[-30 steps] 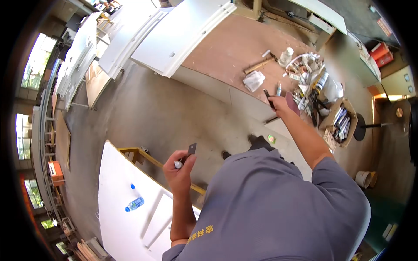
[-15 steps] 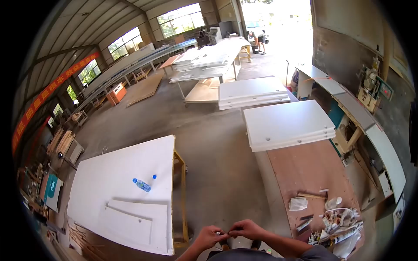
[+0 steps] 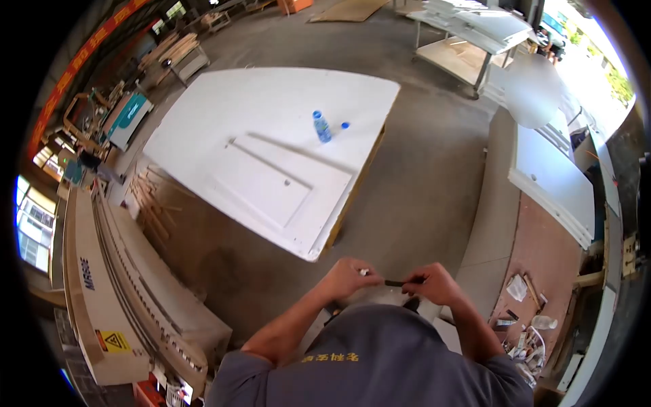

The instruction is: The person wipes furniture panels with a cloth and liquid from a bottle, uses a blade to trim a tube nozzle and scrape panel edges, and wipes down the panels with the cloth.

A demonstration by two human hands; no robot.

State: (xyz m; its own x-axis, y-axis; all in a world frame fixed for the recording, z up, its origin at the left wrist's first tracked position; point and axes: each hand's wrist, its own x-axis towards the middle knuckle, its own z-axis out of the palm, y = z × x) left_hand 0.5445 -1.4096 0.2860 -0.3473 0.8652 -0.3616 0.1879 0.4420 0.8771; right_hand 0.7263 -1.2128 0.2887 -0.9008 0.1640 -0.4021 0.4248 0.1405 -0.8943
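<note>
In front of my body both hands are raised, a short way apart. A thin dark strip (image 3: 393, 283) spans the gap between them. My left hand (image 3: 347, 277) is closed at the strip's left end, and a small white piece (image 3: 364, 272) shows between its fingers. Pinched fingers of my right hand (image 3: 434, 285) grip the other end. The strip's exact kind is too small to make out. Beyond my left hand lies a white panel (image 3: 268, 180) with a small hole in it, resting on a large white-topped table (image 3: 271, 91).
A blue-labelled bottle (image 3: 321, 127) and a blue cap (image 3: 345, 125) are on the white table. Stacked white panels (image 3: 553, 173) and a clear jar (image 3: 544, 322) occupy the right bench (image 3: 542, 237). A long machine (image 3: 95, 285) stands at left. Another person (image 3: 557, 47) is far right.
My view has swung left and tilted down, so the long machine now shows. My hands have drawn apart, and the dark strip has become visible between them.
</note>
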